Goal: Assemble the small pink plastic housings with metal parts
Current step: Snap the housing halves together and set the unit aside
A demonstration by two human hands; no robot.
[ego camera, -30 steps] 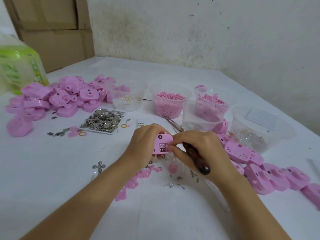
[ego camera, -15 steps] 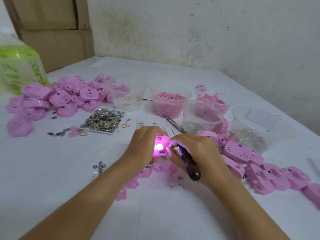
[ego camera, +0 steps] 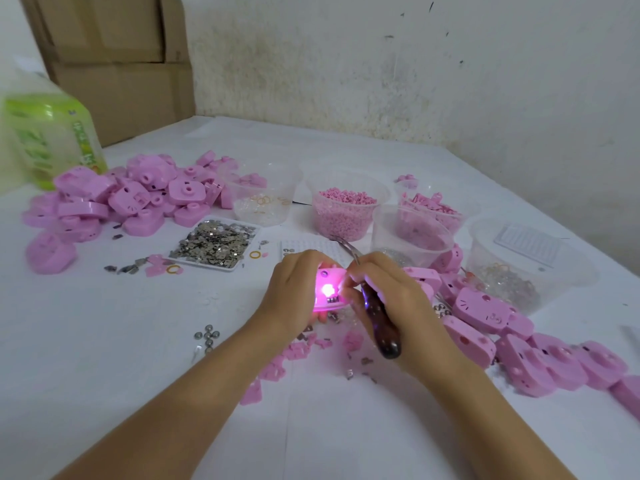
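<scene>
Centrally, in the head view, a housing (ego camera: 329,289) was held just above the table (ego camera: 104,341). It was gripped by the left hand (ego camera: 294,289), whose fingers were curled round its left and far sides so that its open back was turned up to be seen. A pink light was glowing inside it, judged to be a check of contacts already fitted. The right hand (ego camera: 384,299) was curled as well. Its fingertips (ego camera: 349,284) were pinched at the housing's right edge, while a dark-handled tool (ego camera: 381,327) was tucked in the palm, handle toward 5 o'clock, presumably parked to leave the fingers free.

A tray (ego camera: 214,244) of metal parts was set at 10 o'clock, near enough to reach, with tubs (ego camera: 346,209) ranged from 12 to 2 o'clock. A heap (ego camera: 114,199) of housings was piled at 10 o'clock, well apart. A row (ego camera: 491,310) of them was strung from 3 to 4 o'clock, crowding the right wrist. Open table was left from 6 to 9 o'clock, apart from loose discs (ego camera: 207,336) at 8 o'clock. The table's far edge met the wall at 12 o'clock.
</scene>
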